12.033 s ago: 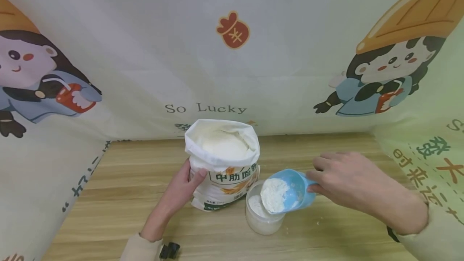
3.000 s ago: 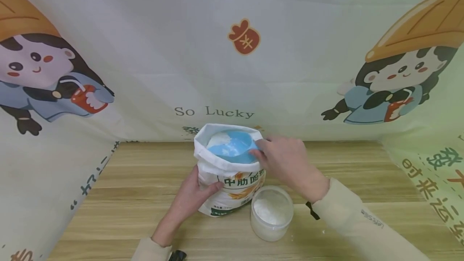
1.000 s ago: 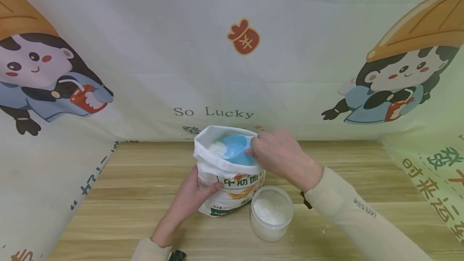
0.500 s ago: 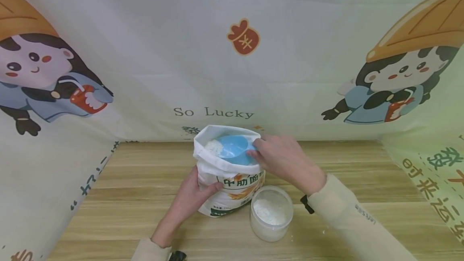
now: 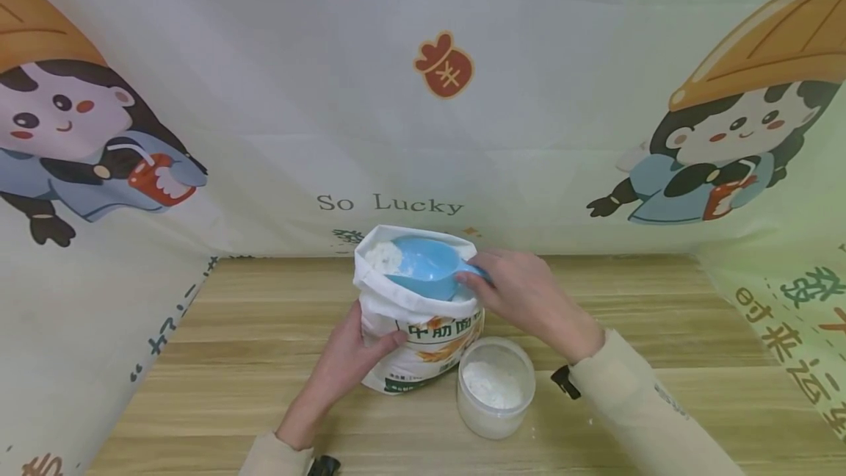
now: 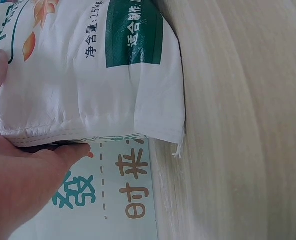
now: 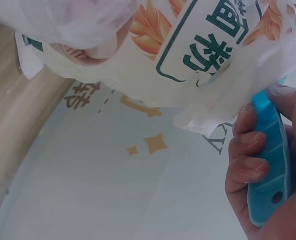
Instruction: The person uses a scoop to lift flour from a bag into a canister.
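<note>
A white flour bag [image 5: 423,347] stands upright with its top rolled back, white flour [image 5: 383,258] showing inside. My left hand [image 5: 353,347] grips the bag's left side, thumb on the front and fingers round the edge. With curled fingers my right hand [image 5: 522,289] holds the handle of a blue scoop [image 5: 429,267], whose bowl lies in the bag's mouth. In the right wrist view the ribbed blue handle [image 7: 271,165] runs across my fingers. Just right of the bag is a clear round tub [image 5: 496,421], partly filled with flour [image 5: 492,384].
The wooden table [image 5: 251,329] bears a few white flour specks near the tub. A printed cloth backdrop [image 5: 317,94] rises behind the table and along both sides.
Over the last second the scoop has come up and tilted in the bag's mouth, showing more of its bowl and handle. Earlier it was over the tub, loaded with flour. The left hand keeps its grip.
</note>
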The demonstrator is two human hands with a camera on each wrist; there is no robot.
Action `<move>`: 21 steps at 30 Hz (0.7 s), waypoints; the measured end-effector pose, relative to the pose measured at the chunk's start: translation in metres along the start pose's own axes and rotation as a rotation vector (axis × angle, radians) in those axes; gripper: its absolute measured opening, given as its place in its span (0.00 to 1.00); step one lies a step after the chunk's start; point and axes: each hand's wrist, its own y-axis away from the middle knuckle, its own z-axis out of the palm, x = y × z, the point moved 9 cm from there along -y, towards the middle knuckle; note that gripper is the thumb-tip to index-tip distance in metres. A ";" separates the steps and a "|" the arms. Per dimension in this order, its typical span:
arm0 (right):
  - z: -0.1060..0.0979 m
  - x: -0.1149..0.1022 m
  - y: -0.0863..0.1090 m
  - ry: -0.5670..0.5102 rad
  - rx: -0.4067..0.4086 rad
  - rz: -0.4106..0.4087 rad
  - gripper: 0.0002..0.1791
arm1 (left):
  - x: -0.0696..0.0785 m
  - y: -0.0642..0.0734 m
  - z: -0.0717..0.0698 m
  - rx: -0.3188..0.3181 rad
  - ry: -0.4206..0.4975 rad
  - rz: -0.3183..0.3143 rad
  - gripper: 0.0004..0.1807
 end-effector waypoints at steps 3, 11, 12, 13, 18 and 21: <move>0.001 0.004 0.002 -0.028 -0.009 0.026 0.14 | 0.001 0.000 0.000 -0.003 0.004 0.002 0.37; -0.002 0.010 0.010 -0.090 0.033 0.032 0.13 | 0.000 -0.001 0.000 0.005 0.000 -0.001 0.37; -0.003 0.009 0.011 -0.094 0.044 0.025 0.13 | 0.000 -0.001 0.000 0.006 -0.002 -0.003 0.37; -0.004 0.009 0.012 -0.102 0.053 0.018 0.13 | 0.000 -0.001 0.000 0.007 -0.002 -0.003 0.37; -0.008 0.012 0.016 -0.144 0.071 0.029 0.15 | 0.001 0.000 0.000 0.005 0.008 0.001 0.36; -0.011 0.016 0.020 -0.167 0.085 0.043 0.15 | 0.002 0.000 0.001 0.002 0.015 0.007 0.35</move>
